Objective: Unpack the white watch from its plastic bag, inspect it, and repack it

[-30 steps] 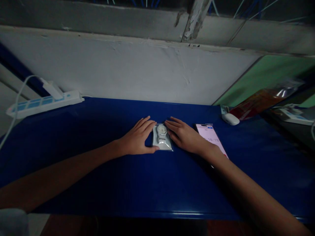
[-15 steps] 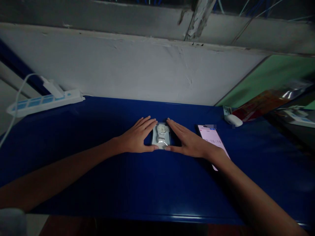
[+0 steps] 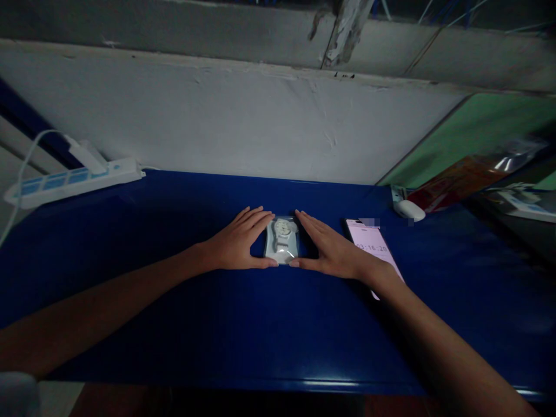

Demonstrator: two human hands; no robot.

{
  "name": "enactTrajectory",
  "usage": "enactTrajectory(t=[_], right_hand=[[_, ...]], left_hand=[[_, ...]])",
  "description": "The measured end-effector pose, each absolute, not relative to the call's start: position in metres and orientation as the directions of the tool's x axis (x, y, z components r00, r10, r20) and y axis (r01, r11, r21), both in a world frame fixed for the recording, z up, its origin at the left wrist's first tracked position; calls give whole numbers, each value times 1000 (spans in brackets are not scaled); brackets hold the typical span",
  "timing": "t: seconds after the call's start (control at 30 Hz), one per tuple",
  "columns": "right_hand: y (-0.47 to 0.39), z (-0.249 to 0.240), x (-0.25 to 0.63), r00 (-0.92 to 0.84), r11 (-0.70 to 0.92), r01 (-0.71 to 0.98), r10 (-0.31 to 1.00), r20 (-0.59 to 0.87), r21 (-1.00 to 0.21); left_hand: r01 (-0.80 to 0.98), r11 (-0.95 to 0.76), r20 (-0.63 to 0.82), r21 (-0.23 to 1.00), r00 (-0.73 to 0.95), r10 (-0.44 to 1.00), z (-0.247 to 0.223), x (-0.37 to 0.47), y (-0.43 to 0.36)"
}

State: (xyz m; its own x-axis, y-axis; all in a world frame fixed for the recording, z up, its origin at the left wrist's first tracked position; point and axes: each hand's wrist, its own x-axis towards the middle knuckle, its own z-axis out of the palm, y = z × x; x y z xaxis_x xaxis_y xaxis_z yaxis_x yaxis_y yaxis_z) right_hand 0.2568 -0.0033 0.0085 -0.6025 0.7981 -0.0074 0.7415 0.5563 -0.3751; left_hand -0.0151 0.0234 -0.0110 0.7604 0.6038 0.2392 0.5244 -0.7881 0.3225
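A white wristwatch (image 3: 283, 229) lies in a clear plastic packet (image 3: 271, 250) on the blue table. My left hand (image 3: 238, 243) rests at the packet's left side, thumb at the lower left corner and fingertips by the upper left corner. On the opposite side, my right hand (image 3: 332, 246) mirrors it, with its thumb at the lower right corner and its fingers stretched toward the upper right. Both hands have straight fingers with the thumbs spread away, framing the packet between them. The packet lies flat, watch face upward.
A phone (image 3: 369, 243) with a lit timer screen lies partly under my right wrist. Behind it to the right sit a white computer mouse (image 3: 410, 211) and a red-brown plastic package (image 3: 460, 179). At the far left stands a white power strip (image 3: 73, 184) with a plugged-in charger and cable.
The view has shifted slightly, moving the scene a little left. My hands keep nearly the same pose around the packet. The phone's timer has advanced.
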Motion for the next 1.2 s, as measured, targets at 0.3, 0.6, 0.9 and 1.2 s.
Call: enactTrajectory(t=[0.3,0.6,0.9,1.2], right_hand=[[-1,9,260,-629,581,717,777,2,-387],[-2,12,258,-617,563,741,786,-41,-367],[-3,17,263,-609,573,736,793,18,-361],[-2,29,266,-529,553,776,833,163,-305]], left_hand=[[500,-803,254,324,772,583,-11,-16,24],[505,-794,236,339,771,591,-9,-15,23],[496,-790,234,362,771,592,-6,-15,21],[504,-790,288,348,744,602,-4,-14,19]])
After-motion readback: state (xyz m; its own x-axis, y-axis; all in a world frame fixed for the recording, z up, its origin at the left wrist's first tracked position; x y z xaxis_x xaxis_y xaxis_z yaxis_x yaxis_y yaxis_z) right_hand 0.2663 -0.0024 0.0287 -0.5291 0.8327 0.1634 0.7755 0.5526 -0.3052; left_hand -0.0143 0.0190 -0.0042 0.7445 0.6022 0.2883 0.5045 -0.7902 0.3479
